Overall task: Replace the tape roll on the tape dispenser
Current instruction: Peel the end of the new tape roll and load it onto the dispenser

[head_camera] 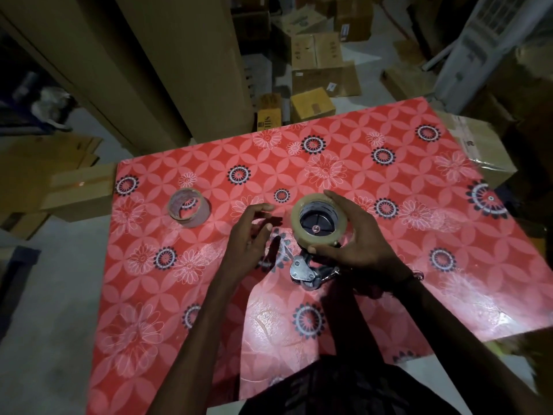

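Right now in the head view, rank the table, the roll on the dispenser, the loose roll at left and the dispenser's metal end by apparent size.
1. Table.
2. Roll on the dispenser, gripped by the right hand.
3. Loose roll: slightly smaller-looking, though it lies farther off, so unsure.
4. Dispenser's metal end, partly hidden.

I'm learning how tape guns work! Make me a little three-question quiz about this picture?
1. True or false: the right hand grips the tape roll sitting on the tape dispenser.
2. Where is the other roll?
A. Lying apart on the red tablecloth, off to the left
B. Stacked on the dispenser
C. In the left hand
3. Fill in: the left hand holds ____.

Key:
1. True.
2. A.
3. Nothing; its fingers are loosely curled beside the dispenser.
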The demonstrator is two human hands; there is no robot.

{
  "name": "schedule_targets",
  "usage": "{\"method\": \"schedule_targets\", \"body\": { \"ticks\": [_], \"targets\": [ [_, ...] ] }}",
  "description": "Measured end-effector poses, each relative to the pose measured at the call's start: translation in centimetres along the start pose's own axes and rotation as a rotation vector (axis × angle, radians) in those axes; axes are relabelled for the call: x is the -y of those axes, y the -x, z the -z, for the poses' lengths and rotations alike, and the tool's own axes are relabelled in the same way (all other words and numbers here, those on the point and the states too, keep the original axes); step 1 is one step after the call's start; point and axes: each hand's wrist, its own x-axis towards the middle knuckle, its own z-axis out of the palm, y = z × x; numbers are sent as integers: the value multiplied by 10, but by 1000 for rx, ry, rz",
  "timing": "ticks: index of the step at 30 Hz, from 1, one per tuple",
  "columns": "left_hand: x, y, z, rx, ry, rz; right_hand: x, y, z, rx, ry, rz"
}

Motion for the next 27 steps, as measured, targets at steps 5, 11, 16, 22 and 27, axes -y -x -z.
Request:
{"method": "schedule_targets", "body": {
  "ticks": [5, 11, 16, 22, 27],
  "targets": [
    [-21, 0, -6, 14, -13, -25, 4, 1, 3, 16, -50, -50],
    [-25, -8, -20, 108, -233, -1, 10, 6, 4, -1, -101, -96],
    [-22, -10, -19, 133, -267, 49, 6, 5, 6, 16, -51, -63],
    [-29, -13, -15, 132, -196, 136, 2, 0, 5, 13, -34, -74],
    [-22, -20, -15, 107, -205, 153, -1, -1, 3, 0, -50, -98]
  ]
}}
